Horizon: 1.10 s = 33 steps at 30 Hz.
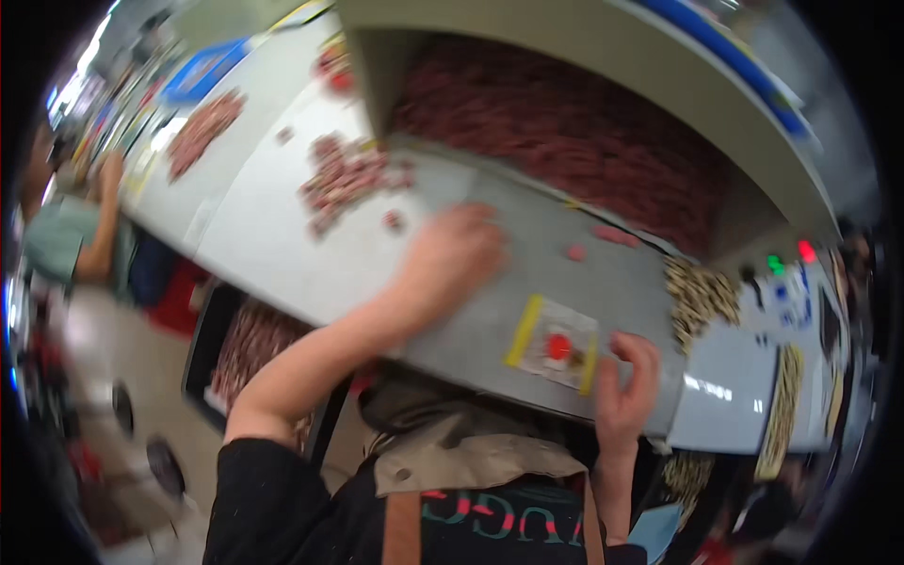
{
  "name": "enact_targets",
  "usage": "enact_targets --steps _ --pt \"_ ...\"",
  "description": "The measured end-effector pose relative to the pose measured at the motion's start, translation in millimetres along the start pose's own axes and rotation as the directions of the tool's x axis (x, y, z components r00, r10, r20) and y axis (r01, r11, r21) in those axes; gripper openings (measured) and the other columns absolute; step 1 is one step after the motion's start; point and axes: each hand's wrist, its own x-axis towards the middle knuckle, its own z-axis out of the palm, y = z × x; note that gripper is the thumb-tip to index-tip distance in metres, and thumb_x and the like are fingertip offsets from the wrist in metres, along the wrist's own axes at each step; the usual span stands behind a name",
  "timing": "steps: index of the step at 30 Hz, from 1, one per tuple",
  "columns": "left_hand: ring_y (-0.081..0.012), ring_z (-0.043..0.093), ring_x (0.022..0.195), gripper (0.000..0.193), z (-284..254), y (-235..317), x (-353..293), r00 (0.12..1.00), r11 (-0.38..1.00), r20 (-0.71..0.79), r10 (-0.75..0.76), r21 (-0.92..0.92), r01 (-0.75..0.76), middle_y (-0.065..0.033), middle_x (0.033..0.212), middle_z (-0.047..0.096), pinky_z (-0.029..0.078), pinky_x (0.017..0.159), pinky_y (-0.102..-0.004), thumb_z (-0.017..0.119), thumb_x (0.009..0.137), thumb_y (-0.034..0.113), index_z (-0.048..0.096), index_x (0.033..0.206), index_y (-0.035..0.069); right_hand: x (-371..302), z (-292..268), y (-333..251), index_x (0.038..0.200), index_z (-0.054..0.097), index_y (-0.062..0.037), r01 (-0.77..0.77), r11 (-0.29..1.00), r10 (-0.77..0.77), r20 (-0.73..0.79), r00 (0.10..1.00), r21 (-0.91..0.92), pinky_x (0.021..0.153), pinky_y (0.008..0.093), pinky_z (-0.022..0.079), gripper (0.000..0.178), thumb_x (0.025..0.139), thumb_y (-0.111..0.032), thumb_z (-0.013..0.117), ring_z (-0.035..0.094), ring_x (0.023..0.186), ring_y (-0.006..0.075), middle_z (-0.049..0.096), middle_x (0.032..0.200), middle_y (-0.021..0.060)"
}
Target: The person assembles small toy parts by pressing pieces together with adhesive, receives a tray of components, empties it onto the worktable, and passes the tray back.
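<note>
My left hand (457, 250) is over the grey work table (452, 348), its fingers bent down and smeared by motion; what they hold, if anything, is hidden. To its left lies a loose heap of small reddish-pink pieces (348, 179), with one stray piece (393, 220) close to the wrist. Near the table's front edge is a flat clear packet (556, 347) with yellow side strips and a red round spot. Just right of this packet is my right hand (629, 391), its thumb and curved fingers apart and nothing visible between them.
Behind the hands, a wide bin (367, 89) holds many dark red pieces. Pale beige pieces (697, 297) are piled at the right. A black crate (202, 353) stands below the table at left. Another person (80, 235) is at the far left, near a blue tray (205, 71).
</note>
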Motion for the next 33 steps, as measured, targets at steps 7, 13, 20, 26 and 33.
enact_targets --steps 7,13,20,26,33 --pt "-0.0331 0.052 0.115 0.022 -48 -20 -44 0.958 0.664 -0.009 -0.287 0.719 0.205 -0.0145 0.121 0.057 0.036 0.098 -0.0467 0.057 0.088 0.014 0.061 0.107 0.005 -35 -128 88 0.107 0.064 -0.0066 -0.018 0.998 0.020 -0.030 0.999 0.064 0.086 0.0381 0.048 0.026 0.081 -0.006 0.067 0.059 0.097 0.0305 0.061 0.101 0.0122" --pt "-0.0349 0.052 0.112 0.029 82 86 106 1.000 0.946 -0.012 0.017 0.325 -0.012 -0.0161 0.116 0.058 0.040 0.093 -0.0433 0.051 0.096 0.012 0.055 0.122 0.002 -71 -335 197 0.104 0.064 -0.0013 -0.501 0.828 0.556 -0.492 0.670 0.252 0.078 0.0262 0.048 0.016 0.094 -0.010 0.056 0.060 0.084 0.0130 0.064 0.093 0.0059" --pt "-0.0237 0.061 0.090 0.019 118 193 145 0.988 0.991 0.091 0.124 -0.069 -0.118 -0.0138 0.103 0.060 0.049 0.071 -0.0334 0.049 0.096 0.001 0.058 0.112 -0.003 -159 -472 304 0.106 0.058 0.0005 -0.453 0.820 0.452 -0.881 0.140 0.349 0.082 0.0266 0.045 0.030 0.095 -0.027 0.058 0.057 0.088 0.0134 0.061 0.093 0.0043" --pt "-0.0183 0.061 0.070 0.023 112 265 171 0.977 0.990 0.193 0.088 -0.130 -0.063 -0.0113 0.088 0.066 0.050 0.062 -0.0298 0.054 0.098 0.019 0.065 0.110 0.003 -203 -578 407 0.112 0.055 -0.0051 -0.531 0.608 0.595 -0.782 -0.188 0.590 0.085 0.0312 0.041 0.042 0.094 -0.043 0.057 0.052 0.093 0.0141 0.058 0.101 0.0027" --pt "-0.0182 0.060 0.070 0.028 130 282 167 0.940 0.987 0.327 0.093 -0.153 -0.045 -0.0093 0.082 0.064 0.048 0.062 -0.0319 0.048 0.100 0.020 0.063 0.118 0.005 -178 -602 418 0.114 0.057 -0.0153 -0.164 0.488 0.853 -0.508 -0.121 0.857 0.077 0.0327 0.043 0.041 0.094 -0.051 0.053 0.057 0.087 0.0146 0.062 0.103 -0.0006"
